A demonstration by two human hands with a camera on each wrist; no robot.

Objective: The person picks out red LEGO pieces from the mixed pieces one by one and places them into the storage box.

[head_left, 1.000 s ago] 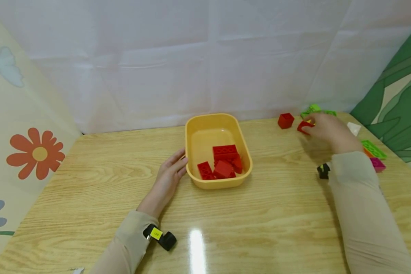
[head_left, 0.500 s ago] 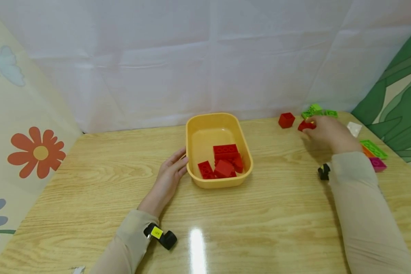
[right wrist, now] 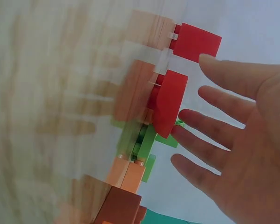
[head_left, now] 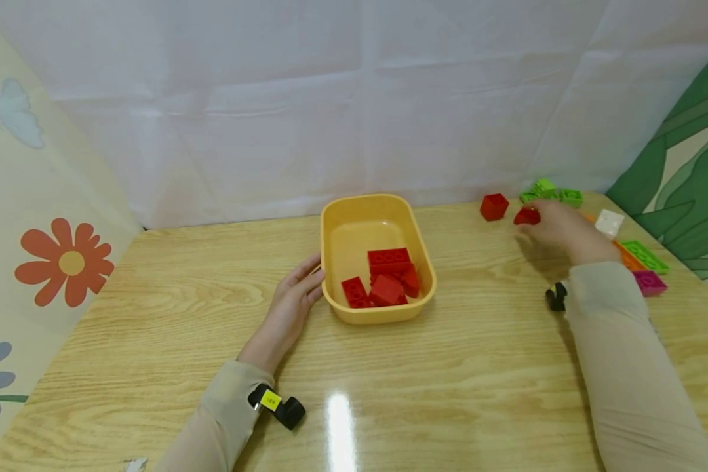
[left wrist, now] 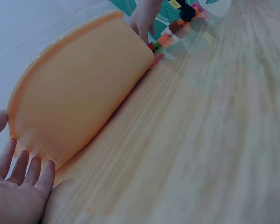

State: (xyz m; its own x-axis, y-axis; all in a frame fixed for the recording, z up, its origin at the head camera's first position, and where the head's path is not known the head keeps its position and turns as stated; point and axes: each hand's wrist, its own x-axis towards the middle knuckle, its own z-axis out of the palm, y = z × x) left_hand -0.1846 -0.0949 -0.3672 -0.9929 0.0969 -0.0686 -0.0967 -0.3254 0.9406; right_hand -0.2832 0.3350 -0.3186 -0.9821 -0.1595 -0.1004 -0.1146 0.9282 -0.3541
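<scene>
In the head view a yellow plastic bin (head_left: 368, 229) stands mid-table with several red toy bricks (head_left: 388, 261) at its near end. The left hand (head_left: 290, 303) rests at the bin's left side; in the left wrist view its fingers lie relaxed against the bin wall (left wrist: 79, 86), thumb near the rim. The right hand (head_left: 566, 229) is over a red brick (head_left: 526, 217) at the far right. In the right wrist view that hand's fingers are extended and spread, with fingertips right at this red brick (right wrist: 172, 102). A second red brick (head_left: 494, 207) stands just left of it.
Green bricks (head_left: 545, 188) lie behind the right hand. Along the right edge are a white brick (head_left: 609, 223), an orange one (head_left: 631, 257), a green one (head_left: 646, 257) and a magenta one (head_left: 650, 283). A white cloth (head_left: 259, 118) hangs along the table's back edge.
The red brick under the right hand has turned slightly, and the hand has shifted a little. The left hand and the bin have stayed in place.
</scene>
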